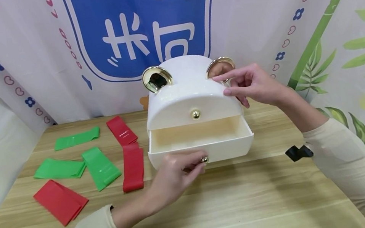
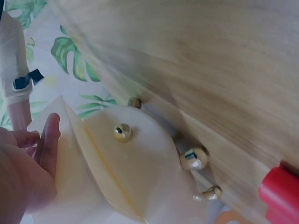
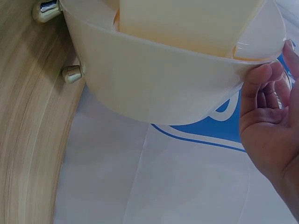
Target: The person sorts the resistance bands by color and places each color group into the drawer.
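A white drawer box (image 1: 188, 90) with a rounded top and two gold, ear-like pieces stands on the table. Its lower drawer (image 1: 202, 148) is pulled partway out, and the inside that shows is bare. My left hand (image 1: 173, 176) pinches that drawer's small gold knob (image 1: 204, 160) between thumb and fingers. At the top right of the box, my right hand (image 1: 255, 85) touches it with an extended index finger and thumb, beside the gold ear (image 1: 219, 66). In the right wrist view, its thumb (image 3: 259, 74) meets the rim; the other fingers curl loosely.
Left of the box lie folded green bands (image 1: 101, 168) and folded red bands (image 1: 132, 168) on the wooden table (image 1: 235, 203). Behind stands a printed curtain (image 1: 242, 13). The upper drawer, with its own gold knob (image 1: 195, 114), is closed.
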`<state>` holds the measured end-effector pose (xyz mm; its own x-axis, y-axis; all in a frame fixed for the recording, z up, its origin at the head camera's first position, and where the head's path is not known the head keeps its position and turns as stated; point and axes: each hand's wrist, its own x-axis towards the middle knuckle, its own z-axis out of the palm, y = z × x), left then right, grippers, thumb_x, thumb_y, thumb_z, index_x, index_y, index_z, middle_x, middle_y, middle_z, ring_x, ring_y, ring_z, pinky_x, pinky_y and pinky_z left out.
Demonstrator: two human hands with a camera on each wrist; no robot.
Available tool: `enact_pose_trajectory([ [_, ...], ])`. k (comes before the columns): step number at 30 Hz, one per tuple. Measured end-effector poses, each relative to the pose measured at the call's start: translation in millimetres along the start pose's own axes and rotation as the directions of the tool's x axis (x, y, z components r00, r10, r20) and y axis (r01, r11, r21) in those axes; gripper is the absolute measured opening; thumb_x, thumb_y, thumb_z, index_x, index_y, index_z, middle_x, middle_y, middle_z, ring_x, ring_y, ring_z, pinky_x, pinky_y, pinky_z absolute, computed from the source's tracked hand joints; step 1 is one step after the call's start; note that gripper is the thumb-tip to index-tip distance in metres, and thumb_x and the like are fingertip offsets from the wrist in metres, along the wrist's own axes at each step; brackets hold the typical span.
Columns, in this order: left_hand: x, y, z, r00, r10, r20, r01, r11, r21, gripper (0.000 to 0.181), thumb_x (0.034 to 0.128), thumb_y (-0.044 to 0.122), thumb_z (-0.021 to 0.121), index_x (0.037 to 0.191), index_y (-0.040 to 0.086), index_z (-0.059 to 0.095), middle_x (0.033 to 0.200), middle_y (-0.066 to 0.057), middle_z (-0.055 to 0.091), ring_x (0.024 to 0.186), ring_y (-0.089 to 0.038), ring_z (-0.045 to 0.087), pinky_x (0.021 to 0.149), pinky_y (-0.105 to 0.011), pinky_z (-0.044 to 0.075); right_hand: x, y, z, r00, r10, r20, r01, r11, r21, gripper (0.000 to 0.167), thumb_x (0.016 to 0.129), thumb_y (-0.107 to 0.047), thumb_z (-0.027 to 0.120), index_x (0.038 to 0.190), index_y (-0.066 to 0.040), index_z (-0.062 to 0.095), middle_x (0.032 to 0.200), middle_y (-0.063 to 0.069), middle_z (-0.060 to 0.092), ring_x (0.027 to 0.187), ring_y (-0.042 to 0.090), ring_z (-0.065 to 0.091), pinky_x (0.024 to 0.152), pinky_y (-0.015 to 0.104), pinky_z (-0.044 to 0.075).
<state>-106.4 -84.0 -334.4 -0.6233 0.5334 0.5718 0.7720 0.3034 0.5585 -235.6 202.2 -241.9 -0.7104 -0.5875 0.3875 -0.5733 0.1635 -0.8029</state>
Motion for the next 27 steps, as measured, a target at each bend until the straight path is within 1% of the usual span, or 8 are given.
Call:
enact_pose_trajectory([
  [5, -3.2, 3.1, 1.7, 1.000, -0.019, 0.001, 0.019, 1.000, -0.012, 0.025, 0.0880, -0.007, 0.077, 0.112, -0.003, 0.077, 0.095, -0.011, 0.078, 0.076, -0.009, 0.074, 0.072, -0.015, 0.057, -0.3, -0.4, 0.0, 1.000, 0.007, -0.003, -0.007, 1.000, -0.001, 0.036, 0.093, 0.009, 0.068, 0.130, 0.006, 0.068, 0.058, 0.011, 0.052, 0.041, 0.018, 0.050, 0.040, 0.028, 0.045],
  [8, -4.4, 3.4, 2.0, 1.000, -0.017, -0.001, 0.017, 1.000, -0.014, 0.025, 0.0877, -0.007, 0.078, 0.112, -0.003, 0.077, 0.095, -0.010, 0.078, 0.076, -0.008, 0.074, 0.071, -0.015, 0.057, -0.5, -0.3, -0.1, 1.000, 0.008, -0.002, -0.008, 1.000, -0.001, 0.036, 0.093, 0.009, 0.068, 0.130, 0.005, 0.068, 0.058, 0.011, 0.053, 0.041, 0.017, 0.050, 0.040, 0.028, 0.045],
  [15, -7.9, 3.7, 1.8, 1.000, 0.028, -0.013, -0.028, 0.999, -0.019, 0.024, 0.0854, -0.008, 0.079, 0.108, -0.002, 0.077, 0.090, -0.007, 0.077, 0.076, -0.006, 0.073, 0.070, -0.014, 0.056, -0.3, -0.3, 0.1, 1.000, 0.006, -0.003, -0.006, 1.000, -0.005, 0.037, 0.093, 0.009, 0.068, 0.130, 0.006, 0.068, 0.058, 0.010, 0.053, 0.041, 0.017, 0.051, 0.040, 0.028, 0.046],
  [22, -11.3, 6.1, 1.0, 0.999, 0.046, -0.017, -0.046, 0.999, -0.025, 0.026, 0.0840, -0.010, 0.079, 0.108, -0.002, 0.077, 0.092, -0.008, 0.078, 0.075, -0.005, 0.072, 0.069, -0.013, 0.056, 0.9, -1.0, 0.3, 1.000, -0.002, 0.001, 0.002, 1.000, -0.005, 0.037, 0.093, 0.009, 0.068, 0.130, 0.008, 0.067, 0.058, 0.011, 0.053, 0.041, 0.019, 0.050, 0.039, 0.027, 0.046],
  [27, -12.2, 6.7, 2.2, 0.998, 0.062, -0.009, -0.063, 0.997, -0.036, 0.024, 0.0844, -0.010, 0.079, 0.106, -0.001, 0.077, 0.088, -0.006, 0.077, 0.075, -0.003, 0.071, 0.069, -0.013, 0.056, 0.3, -0.2, 0.0, 1.000, 0.001, 0.003, -0.001, 1.000, -0.007, 0.037, 0.093, 0.009, 0.068, 0.130, 0.007, 0.067, 0.058, 0.011, 0.053, 0.041, 0.017, 0.051, 0.039, 0.028, 0.046],
])
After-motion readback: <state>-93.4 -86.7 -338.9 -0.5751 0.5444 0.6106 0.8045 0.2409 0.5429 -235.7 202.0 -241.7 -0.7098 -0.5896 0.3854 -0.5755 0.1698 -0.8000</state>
